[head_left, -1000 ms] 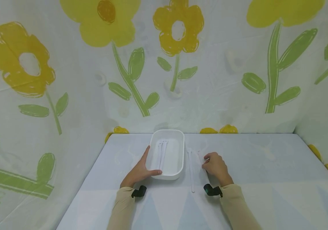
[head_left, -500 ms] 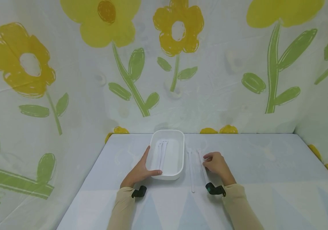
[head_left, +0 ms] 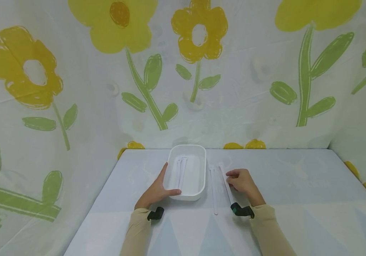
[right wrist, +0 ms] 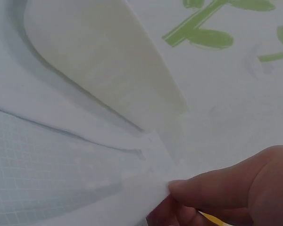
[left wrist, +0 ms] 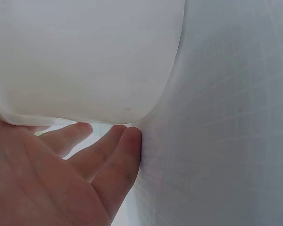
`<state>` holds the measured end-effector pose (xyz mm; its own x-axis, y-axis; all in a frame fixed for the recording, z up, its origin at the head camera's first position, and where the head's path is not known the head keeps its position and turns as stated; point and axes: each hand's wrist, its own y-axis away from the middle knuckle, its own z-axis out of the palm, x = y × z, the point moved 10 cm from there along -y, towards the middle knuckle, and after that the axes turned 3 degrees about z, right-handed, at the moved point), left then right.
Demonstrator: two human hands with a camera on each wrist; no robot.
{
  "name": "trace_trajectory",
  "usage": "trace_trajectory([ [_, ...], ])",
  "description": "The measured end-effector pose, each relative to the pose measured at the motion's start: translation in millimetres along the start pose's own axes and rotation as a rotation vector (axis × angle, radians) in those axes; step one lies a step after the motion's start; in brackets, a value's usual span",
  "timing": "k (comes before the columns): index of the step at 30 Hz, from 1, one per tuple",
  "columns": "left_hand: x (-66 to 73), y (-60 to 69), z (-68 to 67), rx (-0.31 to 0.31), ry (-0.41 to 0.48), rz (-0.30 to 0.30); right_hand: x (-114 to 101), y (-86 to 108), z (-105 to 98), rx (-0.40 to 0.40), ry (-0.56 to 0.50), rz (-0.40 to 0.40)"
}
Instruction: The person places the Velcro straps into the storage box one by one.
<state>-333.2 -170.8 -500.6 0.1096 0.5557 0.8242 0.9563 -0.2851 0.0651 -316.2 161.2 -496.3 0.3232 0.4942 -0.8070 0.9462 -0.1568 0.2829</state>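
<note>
A white rectangular tray [head_left: 201,174] stands near the table's back edge, holding two slim white plastic utensils [head_left: 183,170]. My left hand [head_left: 155,192] steadies its near left corner, the thumb over the near rim and the fingers spread along the side. In the left wrist view, straight fingertips [left wrist: 130,136] touch the tray's wall [left wrist: 85,61]. To the tray's right, a long white plastic utensil [head_left: 214,192] lies on the table. Beside it, my right hand [head_left: 242,182] pinches another white utensil [head_left: 226,183] between thumb and fingers. Its exact kind is unclear.
The pale table [head_left: 298,185] with blue triangles ends at a hanging white cloth [head_left: 244,117] printed with yellow flowers. More of this cloth hangs along the left and right sides. Black camera mounts [head_left: 242,209] sit on both wrists.
My right hand has shifted a little to the right, and the far end of its utensil has swung slightly left. The left hand and tray have stayed in place.
</note>
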Motion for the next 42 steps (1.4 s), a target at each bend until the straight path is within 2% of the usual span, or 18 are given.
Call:
trace_trajectory([
  [11,1.8,0.4,-0.1,-0.003,0.007,0.008,4.0,1.0,-0.6,-0.008,-0.132,0.045],
  [19,4.5,0.6,0.3,-0.007,0.023,0.031,6.1,-1.3,-2.7,0.009,-0.194,0.036],
  [24,3.3,0.5,0.5,-0.006,0.016,0.026,6.3,-1.1,-2.3,0.004,-0.243,0.047],
  [42,1.5,-1.0,1.0,-0.011,0.027,0.024,2.8,-1.2,2.9,-0.034,-0.357,0.059],
])
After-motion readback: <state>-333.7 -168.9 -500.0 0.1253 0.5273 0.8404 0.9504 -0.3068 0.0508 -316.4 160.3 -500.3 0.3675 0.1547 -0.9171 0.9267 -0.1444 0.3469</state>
